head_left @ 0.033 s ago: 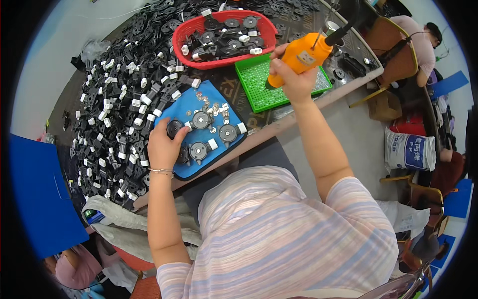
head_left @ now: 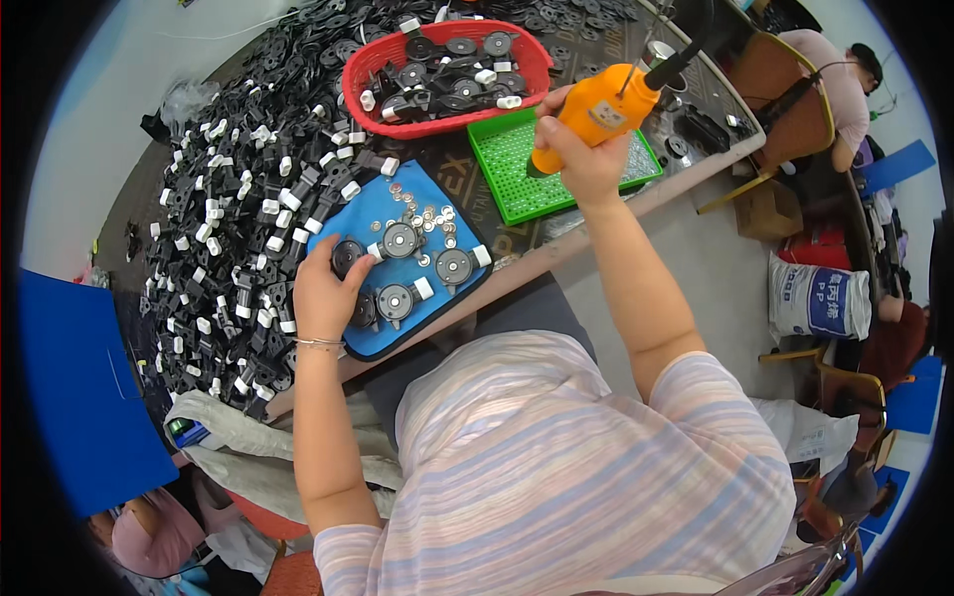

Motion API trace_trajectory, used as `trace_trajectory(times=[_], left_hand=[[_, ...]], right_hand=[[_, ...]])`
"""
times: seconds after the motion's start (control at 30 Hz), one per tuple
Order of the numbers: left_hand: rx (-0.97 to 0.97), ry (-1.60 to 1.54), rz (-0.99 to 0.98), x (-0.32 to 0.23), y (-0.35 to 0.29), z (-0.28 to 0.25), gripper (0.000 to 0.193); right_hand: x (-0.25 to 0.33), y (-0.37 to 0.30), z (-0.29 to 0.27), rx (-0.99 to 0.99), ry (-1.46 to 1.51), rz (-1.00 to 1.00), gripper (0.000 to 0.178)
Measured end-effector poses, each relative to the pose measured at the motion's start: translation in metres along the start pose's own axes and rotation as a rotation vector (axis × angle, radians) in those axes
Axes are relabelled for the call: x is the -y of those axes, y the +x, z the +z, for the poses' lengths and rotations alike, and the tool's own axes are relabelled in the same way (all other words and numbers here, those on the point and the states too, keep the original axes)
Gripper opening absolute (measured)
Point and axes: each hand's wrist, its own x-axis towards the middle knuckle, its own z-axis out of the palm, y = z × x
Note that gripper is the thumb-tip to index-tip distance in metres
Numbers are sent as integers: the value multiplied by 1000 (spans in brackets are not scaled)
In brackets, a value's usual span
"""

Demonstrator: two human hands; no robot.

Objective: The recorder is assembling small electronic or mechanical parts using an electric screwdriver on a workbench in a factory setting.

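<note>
My right hand is wrapped round an orange electric screwdriver, whose black nose points down over a green perforated tray. A dark cable runs up from its far end. On a blue mat, my left hand has thumb and fingers curled about a black round part. Beside that hand lie round grey-black parts with white ends, among them one grey disc part, a second disc part and a third disc part. Small silvery discs are scattered near them.
A red basket full of similar parts stands behind the mat. A large heap of black parts with white ends covers the table's left side. Small clear pieces lie in the green tray's right side. People sit beyond the table at right.
My right hand and the screwdriver have shifted very slightly left. My left hand stays at the same black part.
</note>
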Motion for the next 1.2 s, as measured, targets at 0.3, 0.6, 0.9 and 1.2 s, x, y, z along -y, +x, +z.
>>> trace_trajectory(times=[0.3,0.6,0.9,1.2], left_hand=[[36,-100,-14,17,3,-1,54],[54,-66,-104,9,7,-3,58],[163,-214,-73,22,11,-4,57],[187,-260,-71,17,12,-2,51]], right_hand=[[-4,4,2,8,5,18,19],[-7,5,2,30,-22,-4,20],[-5,6,7,14,-24,23,19],[18,-11,87,296,314,72,20]])
